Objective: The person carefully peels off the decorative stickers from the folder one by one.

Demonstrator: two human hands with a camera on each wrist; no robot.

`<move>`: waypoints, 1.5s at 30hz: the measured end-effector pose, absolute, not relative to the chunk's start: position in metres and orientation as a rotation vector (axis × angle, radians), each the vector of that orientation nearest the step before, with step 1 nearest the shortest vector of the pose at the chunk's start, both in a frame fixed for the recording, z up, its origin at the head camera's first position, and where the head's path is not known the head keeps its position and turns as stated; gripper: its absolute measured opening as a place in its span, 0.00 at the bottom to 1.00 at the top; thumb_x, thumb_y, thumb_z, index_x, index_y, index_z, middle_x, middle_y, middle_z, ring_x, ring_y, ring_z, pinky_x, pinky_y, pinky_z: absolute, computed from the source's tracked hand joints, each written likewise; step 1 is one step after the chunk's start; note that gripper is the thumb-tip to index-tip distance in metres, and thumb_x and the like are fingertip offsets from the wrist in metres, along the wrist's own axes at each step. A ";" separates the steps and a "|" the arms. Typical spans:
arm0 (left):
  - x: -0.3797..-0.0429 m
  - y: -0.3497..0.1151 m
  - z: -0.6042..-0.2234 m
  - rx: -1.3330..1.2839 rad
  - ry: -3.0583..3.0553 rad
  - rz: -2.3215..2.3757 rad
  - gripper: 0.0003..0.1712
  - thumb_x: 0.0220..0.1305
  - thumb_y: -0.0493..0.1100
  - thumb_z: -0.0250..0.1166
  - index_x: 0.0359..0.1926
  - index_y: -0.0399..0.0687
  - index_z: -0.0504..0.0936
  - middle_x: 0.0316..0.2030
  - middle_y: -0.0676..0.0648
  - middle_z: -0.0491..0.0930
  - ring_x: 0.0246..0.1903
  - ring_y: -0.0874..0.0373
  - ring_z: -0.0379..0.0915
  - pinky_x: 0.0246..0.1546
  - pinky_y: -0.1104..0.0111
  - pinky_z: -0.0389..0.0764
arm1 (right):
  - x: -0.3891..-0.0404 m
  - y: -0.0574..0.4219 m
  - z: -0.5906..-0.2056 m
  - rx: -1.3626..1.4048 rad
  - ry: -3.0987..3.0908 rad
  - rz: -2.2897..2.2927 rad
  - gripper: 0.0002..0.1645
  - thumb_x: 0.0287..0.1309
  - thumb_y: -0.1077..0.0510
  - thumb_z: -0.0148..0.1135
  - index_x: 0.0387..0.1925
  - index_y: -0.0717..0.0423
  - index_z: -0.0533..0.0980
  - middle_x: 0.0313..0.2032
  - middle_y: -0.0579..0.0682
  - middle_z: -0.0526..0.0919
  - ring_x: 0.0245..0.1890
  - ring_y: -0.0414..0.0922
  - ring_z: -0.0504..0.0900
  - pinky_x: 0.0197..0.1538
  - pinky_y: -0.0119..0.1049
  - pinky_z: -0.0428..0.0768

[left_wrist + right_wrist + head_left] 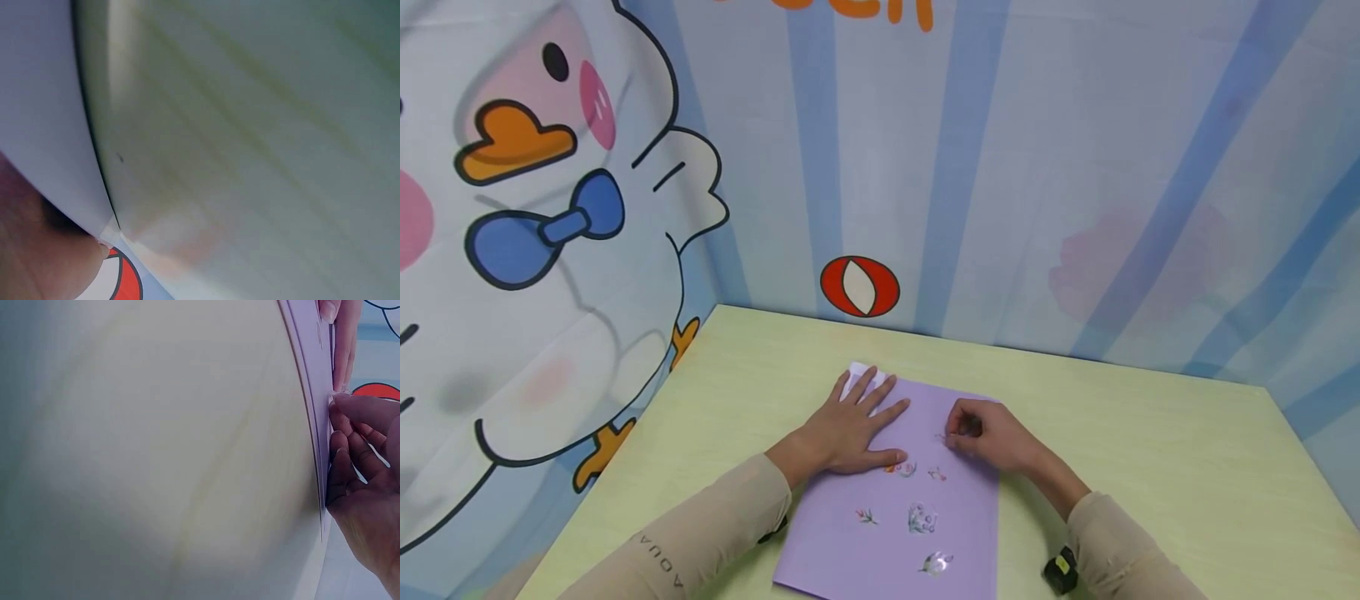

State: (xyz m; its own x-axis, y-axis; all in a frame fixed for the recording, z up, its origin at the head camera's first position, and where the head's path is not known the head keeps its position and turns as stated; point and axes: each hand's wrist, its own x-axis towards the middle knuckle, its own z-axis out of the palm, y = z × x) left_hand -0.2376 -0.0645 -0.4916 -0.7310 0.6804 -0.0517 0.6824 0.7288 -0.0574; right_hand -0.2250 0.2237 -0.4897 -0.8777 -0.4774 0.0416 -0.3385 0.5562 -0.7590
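Note:
A purple folder or booklet (pixel 850 558) lies on the table, with several small flower stickers on its surface. In the head view my left hand (pixel 850 433) rests flat with fingers spread on its upper left part, over a white sheet (pixel 855 367) that shows between the fingers. An orange-and-pink sticker (pixel 901 469) sits right by the left thumb. My right hand (pixel 992 435) is at the upper right of the purple cover, pinching a small sticker (pixel 941 437) between thumb and forefinger, mostly hidden by the fingertips. Below it lies another little flower sticker (pixel 937 474).
Lower on the cover are a round bluish flower sticker (pixel 921 518), a pink bud sticker (pixel 867 517) and a shiny leafy sticker (pixel 936 563). The pale yellow table (pixel 1150 467) ends at a cartoon-printed backdrop (pixel 880 167). A black wrist device (pixel 1061 572) shows below the right sleeve.

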 end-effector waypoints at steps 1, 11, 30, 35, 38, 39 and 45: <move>-0.238 -0.064 -0.491 1.143 2.896 -0.114 0.51 0.72 0.81 0.42 0.86 0.63 0.53 0.85 0.45 0.45 0.83 0.39 0.35 0.79 0.37 0.41 | -0.225 0.224 -0.489 -0.690 2.616 -1.222 0.07 0.64 0.64 0.73 0.36 0.52 0.80 0.33 0.45 0.81 0.35 0.45 0.79 0.41 0.35 0.78; -0.237 -0.064 -0.490 1.165 2.903 -0.110 0.51 0.72 0.81 0.43 0.85 0.62 0.56 0.85 0.44 0.47 0.83 0.37 0.38 0.78 0.36 0.43 | -0.226 0.224 -0.490 -0.669 2.616 -1.219 0.02 0.66 0.63 0.71 0.37 0.53 0.85 0.33 0.44 0.83 0.35 0.43 0.79 0.41 0.34 0.78; -0.238 -0.064 -0.491 1.144 2.891 -0.138 0.51 0.72 0.82 0.41 0.86 0.64 0.53 0.85 0.45 0.45 0.83 0.38 0.35 0.79 0.37 0.41 | -0.225 0.236 -0.487 -0.531 2.643 -1.330 0.04 0.68 0.60 0.71 0.42 0.51 0.88 0.37 0.43 0.88 0.38 0.45 0.83 0.44 0.36 0.81; -0.236 -0.064 -0.487 1.170 2.902 -0.121 0.50 0.72 0.80 0.43 0.85 0.61 0.56 0.85 0.43 0.48 0.83 0.37 0.38 0.78 0.36 0.44 | -0.229 0.247 -0.485 -0.438 2.664 -1.337 0.06 0.71 0.57 0.70 0.44 0.51 0.89 0.40 0.46 0.89 0.38 0.45 0.82 0.41 0.36 0.80; -0.236 -0.064 -0.486 1.172 2.896 -0.112 0.50 0.72 0.80 0.44 0.85 0.61 0.56 0.85 0.43 0.47 0.83 0.37 0.38 0.78 0.36 0.43 | -0.232 0.258 -0.483 -0.406 2.688 -1.336 0.07 0.72 0.57 0.68 0.46 0.53 0.89 0.41 0.48 0.89 0.39 0.46 0.81 0.40 0.36 0.79; -0.236 -0.064 -0.486 1.173 2.896 -0.109 0.50 0.72 0.79 0.44 0.85 0.61 0.56 0.85 0.43 0.48 0.83 0.37 0.38 0.78 0.36 0.43 | -0.233 0.262 -0.482 -0.391 2.700 -1.336 0.07 0.72 0.58 0.68 0.46 0.54 0.89 0.41 0.49 0.89 0.39 0.46 0.82 0.39 0.35 0.79; -0.237 -0.065 -0.489 1.167 2.903 -0.109 0.50 0.72 0.80 0.44 0.85 0.62 0.56 0.85 0.44 0.48 0.83 0.37 0.38 0.78 0.37 0.44 | -0.243 0.283 -0.478 -0.289 2.788 -1.344 0.08 0.71 0.63 0.67 0.48 0.60 0.86 0.41 0.54 0.89 0.40 0.47 0.84 0.36 0.34 0.80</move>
